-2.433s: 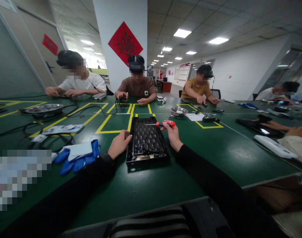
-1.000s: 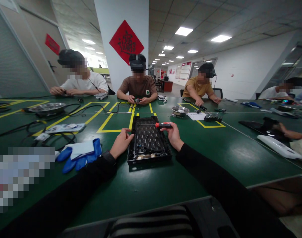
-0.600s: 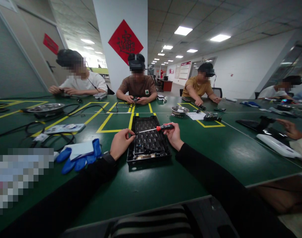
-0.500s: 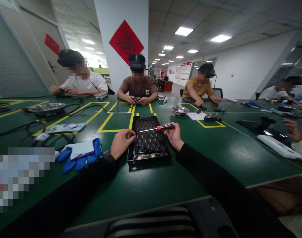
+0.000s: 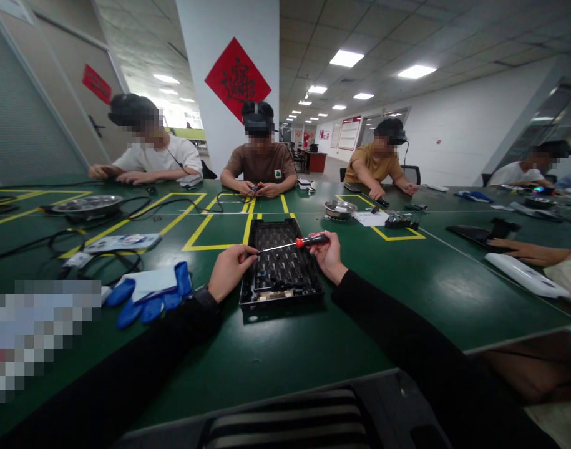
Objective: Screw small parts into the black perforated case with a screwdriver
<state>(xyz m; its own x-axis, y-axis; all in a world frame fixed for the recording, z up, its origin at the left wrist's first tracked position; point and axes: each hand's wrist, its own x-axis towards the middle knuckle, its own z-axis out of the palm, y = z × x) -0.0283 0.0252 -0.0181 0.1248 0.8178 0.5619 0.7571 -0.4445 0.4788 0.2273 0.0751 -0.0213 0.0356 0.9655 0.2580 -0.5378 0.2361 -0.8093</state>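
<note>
My right hand (image 5: 329,257) is closed around the red and black handle of a screwdriver (image 5: 312,241). Its thin shaft points left, nearly level, above an open black casing (image 5: 285,268). At the shaft's tip, my left hand (image 5: 231,269) pinches with thumb and forefinger. Whatever lies between those fingertips is too small to make out. The casing rests on the green table, with a patterned inner face and small parts at its near end.
Blue gloves (image 5: 149,305) lie left of the casing, beside a cable (image 5: 107,265). Metal bowls (image 5: 340,209) stand farther back. At the right, a co-worker's hand (image 5: 523,248) touches a black part near a white casing (image 5: 526,274). Several co-workers sit across the table.
My hands and the screwdriver hold almost the same pose. At the right, the co-worker's hand has reached left and down onto the black part.
</note>
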